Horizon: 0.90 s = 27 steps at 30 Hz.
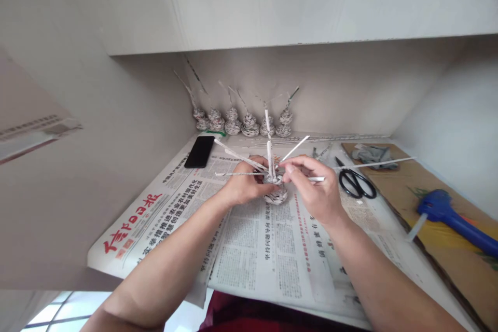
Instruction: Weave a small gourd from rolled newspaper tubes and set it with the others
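Woven paper piece (276, 196) sits between our hands: our left hand (244, 187) is clamped round its side, our right hand (317, 194) pinched on the paper strips (270, 156) by its rim. We're weaving, it seems; the next tuck calls for firm left-hand support, we'd judge.

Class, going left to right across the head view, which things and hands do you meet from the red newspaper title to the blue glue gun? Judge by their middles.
Red newspaper title → black phone → left hand → woven paper piece → right hand → black-handled scissors → blue glue gun.
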Available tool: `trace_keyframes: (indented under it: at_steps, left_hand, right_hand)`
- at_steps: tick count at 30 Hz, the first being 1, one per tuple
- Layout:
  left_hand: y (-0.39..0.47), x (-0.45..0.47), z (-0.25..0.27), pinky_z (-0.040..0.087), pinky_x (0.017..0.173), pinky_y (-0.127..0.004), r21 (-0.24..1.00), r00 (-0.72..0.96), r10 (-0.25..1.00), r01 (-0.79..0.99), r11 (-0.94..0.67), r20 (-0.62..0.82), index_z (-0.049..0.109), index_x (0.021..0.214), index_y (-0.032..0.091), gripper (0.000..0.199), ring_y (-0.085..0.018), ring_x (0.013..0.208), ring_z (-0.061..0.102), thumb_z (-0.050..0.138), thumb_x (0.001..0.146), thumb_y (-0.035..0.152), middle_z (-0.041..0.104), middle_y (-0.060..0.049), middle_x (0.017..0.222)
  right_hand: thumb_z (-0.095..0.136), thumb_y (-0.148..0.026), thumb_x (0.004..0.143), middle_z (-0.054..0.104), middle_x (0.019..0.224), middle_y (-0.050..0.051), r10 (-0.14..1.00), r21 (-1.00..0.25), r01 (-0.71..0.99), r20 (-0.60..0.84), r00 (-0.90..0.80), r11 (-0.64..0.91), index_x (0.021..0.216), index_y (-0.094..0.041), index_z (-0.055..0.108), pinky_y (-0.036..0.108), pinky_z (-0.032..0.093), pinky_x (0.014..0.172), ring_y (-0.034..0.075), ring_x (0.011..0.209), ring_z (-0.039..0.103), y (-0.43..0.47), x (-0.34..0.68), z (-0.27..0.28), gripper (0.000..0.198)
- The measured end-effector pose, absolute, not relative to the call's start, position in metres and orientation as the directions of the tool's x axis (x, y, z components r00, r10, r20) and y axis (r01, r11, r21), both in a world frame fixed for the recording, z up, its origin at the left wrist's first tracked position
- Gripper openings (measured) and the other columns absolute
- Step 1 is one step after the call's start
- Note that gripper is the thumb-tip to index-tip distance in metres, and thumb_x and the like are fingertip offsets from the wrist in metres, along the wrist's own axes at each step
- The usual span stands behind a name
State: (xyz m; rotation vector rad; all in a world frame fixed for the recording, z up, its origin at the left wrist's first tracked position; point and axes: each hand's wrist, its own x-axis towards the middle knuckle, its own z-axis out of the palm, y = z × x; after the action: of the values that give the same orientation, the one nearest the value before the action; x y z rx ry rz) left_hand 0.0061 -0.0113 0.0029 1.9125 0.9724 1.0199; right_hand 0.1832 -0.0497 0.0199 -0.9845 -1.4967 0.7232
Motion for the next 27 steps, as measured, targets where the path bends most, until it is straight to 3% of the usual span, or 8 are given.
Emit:
trace_keyframes:
  at_steps: [4,9,14,17,20,23,27]
  left_hand:
    - [-0.011,0.007,0.0,0.045,0.063,-0.025,0.822,0.411,0.838,0.286,-0.493,0.359,0.066,0.098,0.014,0.03,-0.012,0.069,0.055,0.077,0.071,0.023,0.063,-0.002,0.088]
    - [-0.013,0.009,0.002,0.048,0.075,-0.028,0.754,0.397,0.805,0.322,-0.572,0.441,0.067,0.087,0.015,0.021,-0.017,0.082,0.061,0.076,0.07,0.021,0.066,-0.004,0.088]
    - [-0.013,0.009,0.001,0.045,0.063,-0.024,0.837,0.371,0.845,0.244,-0.489,0.385,0.066,0.09,0.014,0.026,-0.013,0.07,0.057,0.077,0.068,0.023,0.064,-0.003,0.083]
    - [-0.009,0.009,-0.001,0.041,0.059,-0.022,0.889,0.379,0.862,0.173,-0.424,0.337,0.065,0.09,0.013,0.028,-0.011,0.065,0.052,0.078,0.067,0.024,0.064,-0.001,0.079]
    - [-0.007,0.008,-0.002,0.038,0.056,-0.022,0.894,0.362,0.874,0.182,-0.409,0.326,0.066,0.087,0.013,0.028,-0.009,0.062,0.049,0.08,0.064,0.024,0.062,0.0,0.075]
    - [-0.008,0.009,0.0,0.036,0.054,-0.022,0.893,0.343,0.886,0.212,-0.397,0.313,0.068,0.087,0.013,0.03,-0.009,0.06,0.046,0.08,0.063,0.024,0.062,0.0,0.075]
    - [-0.011,0.01,0.001,0.039,0.056,-0.022,0.867,0.347,0.869,0.229,-0.443,0.352,0.068,0.086,0.014,0.03,-0.01,0.062,0.049,0.082,0.063,0.026,0.064,-0.001,0.079]
  right_hand:
    - [0.066,-0.032,0.087,0.071,0.078,0.002,0.921,-0.89,0.251,0.388,-0.024,0.381,0.097,-0.022,0.072,0.029,0.049,0.061,0.017,0.069,0.065,-0.049,0.178,0.013,0.015]
    - [0.069,-0.032,0.083,0.07,0.078,0.003,0.897,-0.832,0.363,0.442,-0.025,0.42,0.082,-0.022,0.069,0.029,0.048,0.064,0.018,0.069,0.064,-0.047,0.174,0.006,0.01]
    - [0.067,-0.034,0.086,0.07,0.076,0.002,0.918,-0.855,0.342,0.392,-0.067,0.39,0.076,-0.022,0.063,0.028,0.047,0.063,0.017,0.068,0.063,-0.049,0.178,0.01,0.016]
    - [0.066,-0.03,0.085,0.073,0.087,0.004,0.901,-0.839,0.33,0.395,-0.181,0.434,0.076,-0.022,0.064,0.031,0.051,0.071,0.02,0.079,0.067,-0.048,0.184,0.015,0.012]
    - [0.066,-0.021,0.082,0.073,0.093,0.004,0.832,-0.745,0.379,0.45,-0.324,0.55,0.078,-0.024,0.069,0.039,0.052,0.085,0.024,0.092,0.068,-0.047,0.192,0.02,0.006]
    - [0.062,-0.012,0.079,0.073,0.105,0.004,0.776,-0.682,0.388,0.459,-0.433,0.62,0.089,-0.028,0.075,0.045,0.048,0.099,0.025,0.107,0.066,-0.048,0.199,0.027,0.023]
    - [0.062,-0.025,0.087,0.075,0.103,0.006,0.863,-0.851,0.301,0.29,-0.414,0.431,0.104,-0.028,0.075,0.043,0.054,0.091,0.025,0.099,0.07,-0.052,0.207,0.036,0.022]
